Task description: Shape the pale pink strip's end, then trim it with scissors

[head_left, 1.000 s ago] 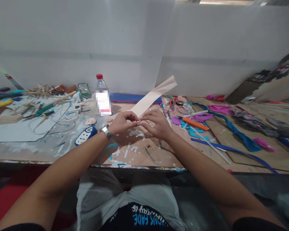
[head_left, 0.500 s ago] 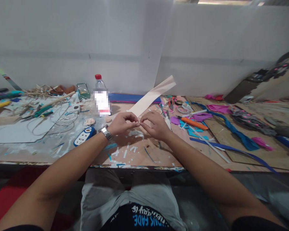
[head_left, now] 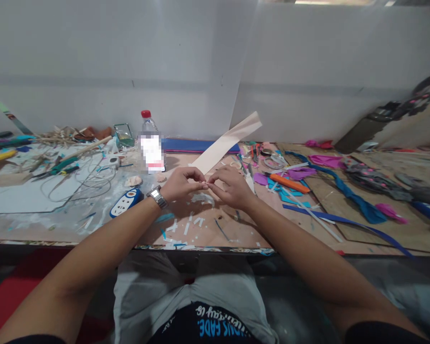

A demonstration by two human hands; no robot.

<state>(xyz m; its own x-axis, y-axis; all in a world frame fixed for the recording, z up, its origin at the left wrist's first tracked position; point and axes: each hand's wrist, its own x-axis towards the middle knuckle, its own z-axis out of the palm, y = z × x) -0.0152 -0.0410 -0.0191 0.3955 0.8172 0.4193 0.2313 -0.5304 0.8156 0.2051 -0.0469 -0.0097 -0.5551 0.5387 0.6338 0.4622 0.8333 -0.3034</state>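
Over the middle of the worktable, my left hand (head_left: pixel 185 185) and my right hand (head_left: pixel 231 186) meet at the fingertips. Each is closed in a pinch on something small and pale, too small to make out. Just behind them a long pale strip (head_left: pixel 224 145) slants up to the right against the wall. Small pale crumpled pieces (head_left: pixel 134 181) lie left of my left hand. White and blue scraps (head_left: pixel 187 225) are scattered on the table in front of my hands.
A red-capped bottle (head_left: pixel 149 125) stands behind left, near a blue-and-white case (head_left: pixel 124 203). Pliers (head_left: pixel 59 167) and sticks lie at the left. An orange cutter (head_left: pixel 289 183), tape rolls and a blue ribbon (head_left: pixel 344 220) lie right. A dark bottle (head_left: pixel 365 126) leans far right.
My fingertips have shifted very slightly while staying pinched together. My legs below the table have moved a little to the left.
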